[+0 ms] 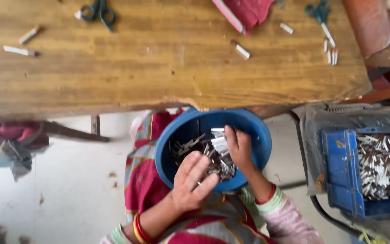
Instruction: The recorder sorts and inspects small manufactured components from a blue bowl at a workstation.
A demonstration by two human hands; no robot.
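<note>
Blue bowl sits low centre of frame, on the lap, filled with small dark-and-white sticks. Left hand rests over the pile, fingers loosely extended; hold unclear. Right hand reaches in, fingers curled into the sticks; grip cannot be told. Blue crate at right holds more.

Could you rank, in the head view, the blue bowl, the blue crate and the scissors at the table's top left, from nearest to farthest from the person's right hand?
From the right hand:
1. Blue bowl: the hand is inside it, on the small pieces.
2. Blue crate: off to the right, on the floor side.
3. Scissors: far corner of the table, upper left.
</note>
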